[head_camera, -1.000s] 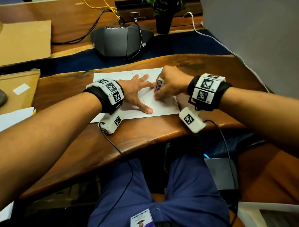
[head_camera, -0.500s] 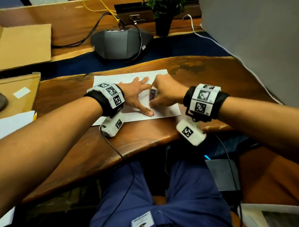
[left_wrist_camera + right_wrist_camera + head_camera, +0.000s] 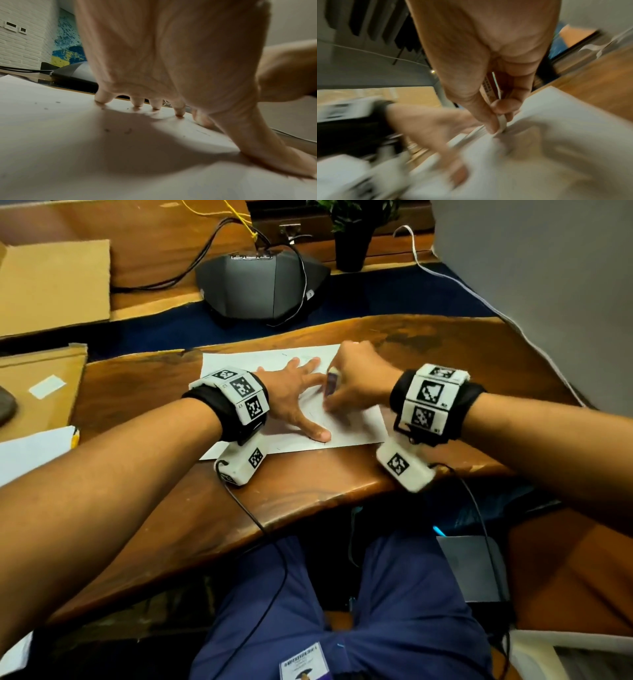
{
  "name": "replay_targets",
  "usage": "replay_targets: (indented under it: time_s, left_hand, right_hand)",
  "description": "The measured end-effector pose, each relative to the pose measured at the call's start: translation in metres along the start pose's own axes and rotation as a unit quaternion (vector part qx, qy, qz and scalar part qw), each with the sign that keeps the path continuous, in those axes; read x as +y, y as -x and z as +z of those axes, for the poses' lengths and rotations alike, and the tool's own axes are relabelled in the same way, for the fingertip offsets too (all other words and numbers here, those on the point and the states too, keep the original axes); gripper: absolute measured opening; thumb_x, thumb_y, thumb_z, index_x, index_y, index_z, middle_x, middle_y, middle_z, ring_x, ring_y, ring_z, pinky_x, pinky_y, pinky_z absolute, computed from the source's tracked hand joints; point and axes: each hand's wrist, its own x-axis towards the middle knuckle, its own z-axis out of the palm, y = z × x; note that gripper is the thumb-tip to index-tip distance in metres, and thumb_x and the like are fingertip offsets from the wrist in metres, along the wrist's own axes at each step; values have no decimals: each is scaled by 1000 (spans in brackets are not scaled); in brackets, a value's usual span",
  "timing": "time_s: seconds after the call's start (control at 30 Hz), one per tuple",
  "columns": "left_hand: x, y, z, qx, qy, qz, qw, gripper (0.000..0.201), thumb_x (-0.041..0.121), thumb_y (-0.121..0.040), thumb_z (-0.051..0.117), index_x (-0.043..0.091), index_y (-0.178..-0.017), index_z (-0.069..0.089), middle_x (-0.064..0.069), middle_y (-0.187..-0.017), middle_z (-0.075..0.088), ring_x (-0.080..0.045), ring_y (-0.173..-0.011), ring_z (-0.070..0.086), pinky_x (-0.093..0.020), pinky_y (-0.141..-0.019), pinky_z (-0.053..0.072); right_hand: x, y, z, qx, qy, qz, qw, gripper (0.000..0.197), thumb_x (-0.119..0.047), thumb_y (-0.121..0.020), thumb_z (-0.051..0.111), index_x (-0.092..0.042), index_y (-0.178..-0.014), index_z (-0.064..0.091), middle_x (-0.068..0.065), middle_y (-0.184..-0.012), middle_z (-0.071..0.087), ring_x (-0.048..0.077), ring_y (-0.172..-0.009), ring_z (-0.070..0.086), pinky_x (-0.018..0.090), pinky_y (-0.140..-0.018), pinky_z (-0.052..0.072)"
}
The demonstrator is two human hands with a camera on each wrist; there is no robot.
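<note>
Moved: the right hand (image 3: 356,378) is working back up the paper (image 3: 359,429), so the eraser (image 3: 331,383) is now sitting by the left index finger instead of down near the left thumb; the left hand (image 3: 291,402) is staying planted.
Right hand: thumb and curled fingers are pinching the eraser (image 3: 502,121) and pressing its lower end onto the paper; blur is smearing the wrist view.
Left hand: it is lying spread, fingers straight, with fingertips (image 3: 179,113) and thumb pinning the paper down.
Eraser: it is standing almost on end, its long axis rising from the paper into the right grip, just right of the left hand.
Next stroke, likely: it is depending on that pinned patch between the spread left index finger and thumb, where the eraser's end is touching.
Paper: it is lying on the wooden surface (image 3: 308,494), faint marks showing.
Containers: a dark pot (image 3: 351,251), well apart at the back, is holding a green plant (image 3: 356,210).
Around: a dark device (image 3: 260,289) with cables is sitting behind, and cardboard (image 3: 51,278) is lying to the left.
</note>
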Motion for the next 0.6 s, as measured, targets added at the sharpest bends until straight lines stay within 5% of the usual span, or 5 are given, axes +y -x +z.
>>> replay_targets:
  time_s: [0.17, 0.3, 0.43, 0.53, 0.6]
  left_hand:
    - [1, -1, 1, -1, 1, -5, 1000, 125, 84, -52, 62, 46, -153, -1, 11, -163, -16, -21, -151, -12, -70, -113, 5]
    - [-1, -1, 0, 7, 10, 3, 1000, 123, 81, -57, 67, 43, -154, 2, 10, -164, -15, -22, -151, -11, -71, -113, 3]
    - [0, -1, 1, 0, -5, -6, 1000, 132, 84, -54, 63, 38, -154, -10, 12, -163, -17, -19, -151, -13, -71, -113, 5]
    - [-1, -2, 1, 4, 2, 4, 1000, 134, 86, -51, 62, 37, -155, -6, 12, -163, -16, -21, -151, -10, -73, -111, 6]
    - [-2, -3, 0, 1, 1, 8, 1000, 135, 87, -49, 61, 37, -155, -7, 12, -163, -17, -22, -151, -11, -74, -111, 6]
  right_hand:
    - [6, -12, -14, 47, -8, 48, 998, 44, -24, -68, 89, -3, -100, 69, 6, -99, 67, 19, -87, 62, 36, -74, 60]
    - [-5, -6, 3, -22, 20, -14, 999, 23, -22, -70, 86, -11, -79, 67, 0, -79, 64, 10, -68, 57, 22, -51, 50]
    - [4, -19, -15, 39, 2, 44, 998, 42, -28, -66, 91, -7, -96, 71, 3, -93, 68, 16, -80, 62, 30, -67, 59]
    - [0, -14, -5, -4, 20, 1, 1000, 23, -20, -71, 86, -15, -72, 64, -1, -73, 63, 10, -63, 54, 11, -45, 44]
    - [-2, -10, -3, -36, 18, -2, 999, 24, -24, -69, 88, -16, -77, 67, -3, -72, 62, 11, -66, 58, 13, -50, 49]
